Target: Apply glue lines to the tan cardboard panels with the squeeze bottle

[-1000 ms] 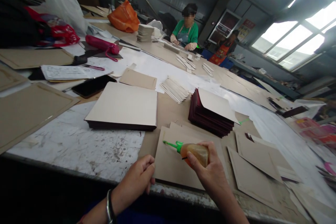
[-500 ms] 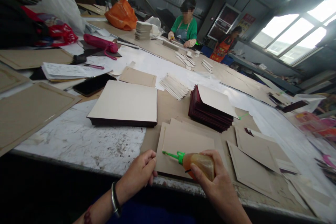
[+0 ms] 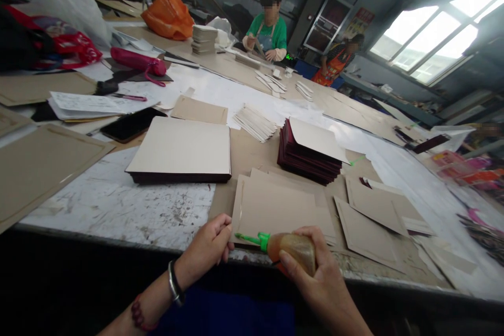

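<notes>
My right hand [image 3: 321, 268] is wrapped around a glue bottle [image 3: 295, 252] with amber liquid inside. Its green nozzle [image 3: 250, 239] points left, the tip close over the front left corner of a tan cardboard sheet [image 3: 271, 210]. A thin glue line runs along that sheet's left edge. More sheets lie fanned beneath it. At the same corner my left hand [image 3: 212, 239] is closed, thumb and curled fingers on the sheet's edge.
Behind the sheet stand a cream-topped stack [image 3: 183, 147] and a dark red layered stack [image 3: 309, 152]. Pale strips [image 3: 255, 122] lie between them. Glued cardboard pieces [image 3: 368, 231] lie right. A phone [image 3: 132, 125] rests left. Across the table a person in green [image 3: 270, 31] works.
The nozzle tip has moved towards me along the sheet's left edge, to the front corner. My left hand stays at that corner. The view has shifted slightly.
</notes>
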Tool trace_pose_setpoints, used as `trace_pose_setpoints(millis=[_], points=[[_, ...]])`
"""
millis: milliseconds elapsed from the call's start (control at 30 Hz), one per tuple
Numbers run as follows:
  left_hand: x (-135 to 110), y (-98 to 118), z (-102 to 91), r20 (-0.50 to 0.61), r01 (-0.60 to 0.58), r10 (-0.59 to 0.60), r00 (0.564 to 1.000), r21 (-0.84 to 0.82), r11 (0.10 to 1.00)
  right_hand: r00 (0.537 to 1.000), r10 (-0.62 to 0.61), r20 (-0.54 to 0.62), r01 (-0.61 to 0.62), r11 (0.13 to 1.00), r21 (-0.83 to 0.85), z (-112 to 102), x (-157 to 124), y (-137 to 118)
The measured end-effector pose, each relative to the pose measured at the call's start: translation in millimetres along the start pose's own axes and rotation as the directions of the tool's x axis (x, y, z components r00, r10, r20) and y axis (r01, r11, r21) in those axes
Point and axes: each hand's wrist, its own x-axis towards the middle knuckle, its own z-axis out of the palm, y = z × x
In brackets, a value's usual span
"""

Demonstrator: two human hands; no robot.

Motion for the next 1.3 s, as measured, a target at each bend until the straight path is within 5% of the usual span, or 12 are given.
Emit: trace_pose_setpoints(millis=[200,1000,1300], points=[[-2,1,1.0,-0.013,-0.005,0.005,1.0,0.005,1.0,1.0,0.003,-0.002,-0.003,0.998,-0.057,-12,-4,13],[-2,10,6.2,-0.11,0.086,-0.077,0.991,0.082,0.993,0.932,0.172,-0.32,-0.208,0.975,-0.081,-75,-33,65],[9,-29,0.4,-0.139,0.035,-0.031,0.99,0.03,0.999,0.88,0.238,-0.41,-0.287,0.956,-0.062,-88,-29,74]])
